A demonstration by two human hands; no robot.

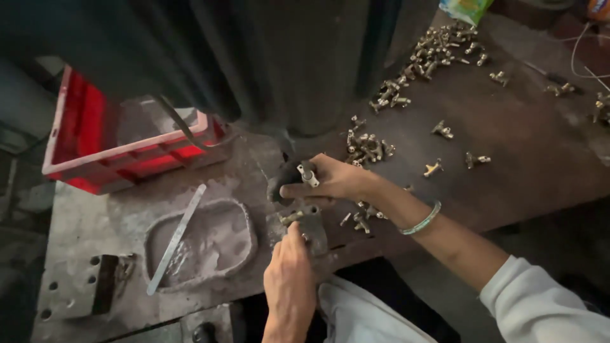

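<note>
The lower part of the dark machine body point(279, 57) fills the upper middle of the frame and hides whatever lies behind it; what sits under the hands is dim and hard to read. A red crate point(82, 127) stands at the left, a flat metal strip point(176, 238) lies across a shallow grey mould point(210, 244) below it, and loose brass fittings point(419, 57) are scattered over the table point(521, 159) toward the upper right. At frame centre the right hand point(330, 181) pinches a small brass fitting point(308, 174), pale and stubby, above a dark metal fixture point(311, 225). The left hand point(289, 279) presses closed against that fixture's lower edge.
</note>
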